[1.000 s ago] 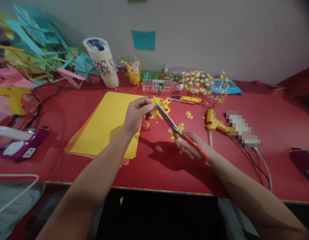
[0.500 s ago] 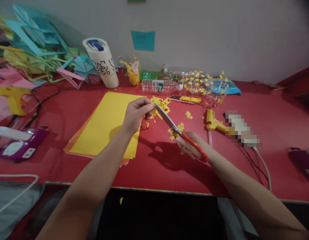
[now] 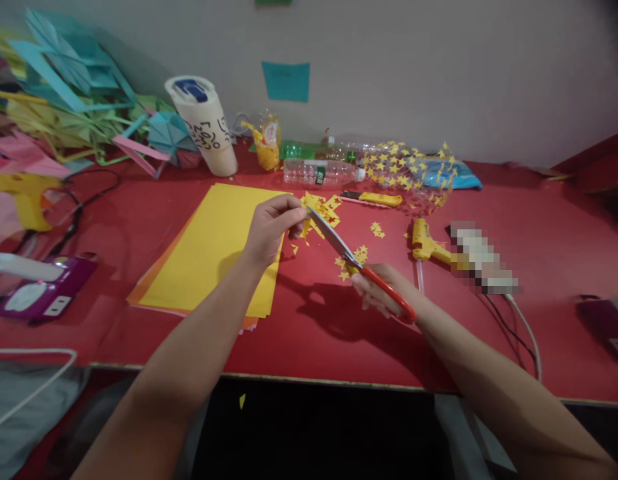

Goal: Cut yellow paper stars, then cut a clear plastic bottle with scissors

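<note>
Both my hands are busy above the red surface (image 3: 309, 347). With my left hand (image 3: 273, 227) I pinch between thumb and forefinger what looks like a small yellow piece of paper (image 3: 305, 205), hard to make out against the scraps (image 3: 326, 212) behind it. My right hand (image 3: 376, 290) is wrapped round the red handles of the scissors (image 3: 333, 235), whose blades point up and to the left, nearly together, with the tips right at my left fingertips.

I take the step in hand to be fine trimming, most likely of one more little star. Cut stars (image 3: 361, 253) lie under and beside the scissors, near my right hand, and a smaller cluster of stars (image 3: 377, 230) lies a little farther back. The stack of yellow sheets (image 3: 203, 247) is under my left wrist and forearm, with orange edges showing below.

To my mind the next move calls for a firm pinch, a slight turn of the paper, and a short snip with the blade tips only. The risk is nicking a fingertip or clipping off a point, since blade and fingers are so close. Beyond my hands are a utility knife (image 3: 381, 199), a clear bottle (image 3: 301, 172) and, to the right, a yellow glue gun (image 3: 421, 240).
</note>
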Demonstrator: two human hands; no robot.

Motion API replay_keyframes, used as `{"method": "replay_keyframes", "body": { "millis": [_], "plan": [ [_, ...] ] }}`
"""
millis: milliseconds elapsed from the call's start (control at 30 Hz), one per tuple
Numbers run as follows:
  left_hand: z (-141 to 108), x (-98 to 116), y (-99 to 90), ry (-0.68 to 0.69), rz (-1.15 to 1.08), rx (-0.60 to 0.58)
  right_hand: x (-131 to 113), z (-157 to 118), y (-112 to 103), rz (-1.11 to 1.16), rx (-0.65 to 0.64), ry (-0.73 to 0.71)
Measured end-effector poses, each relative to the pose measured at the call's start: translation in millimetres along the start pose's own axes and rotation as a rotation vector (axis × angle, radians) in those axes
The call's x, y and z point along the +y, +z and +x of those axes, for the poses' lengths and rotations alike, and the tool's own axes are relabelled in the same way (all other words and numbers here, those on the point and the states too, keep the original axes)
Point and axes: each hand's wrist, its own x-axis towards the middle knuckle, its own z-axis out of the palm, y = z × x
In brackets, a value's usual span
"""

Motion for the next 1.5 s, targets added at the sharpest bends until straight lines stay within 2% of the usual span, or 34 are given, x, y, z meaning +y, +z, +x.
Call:
{"method": "replay_keyframes", "body": {
  "millis": [333,600,900,1500],
  "plan": [
    [0.0,3.1,1.9,0.028,0.041,0.022,-9.0,-5.9,-1.4,0.042,-0.037,-0.067],
    [-3.5,2.3,5.7,0.091,0.088,-0.031,-3.9,-5.4,-0.5,0.057,-0.050,-0.116],
    [-4.9,-1.4,6.8,0.129,0.115,-0.037,-1.7,-4.4,1.2,0.046,-0.036,-0.091],
    [-7.5,-0.2,8.9,0.074,0.155,-0.009,-10.5,-10.1,3.8,0.077,-0.001,-0.042]
  ]
}}
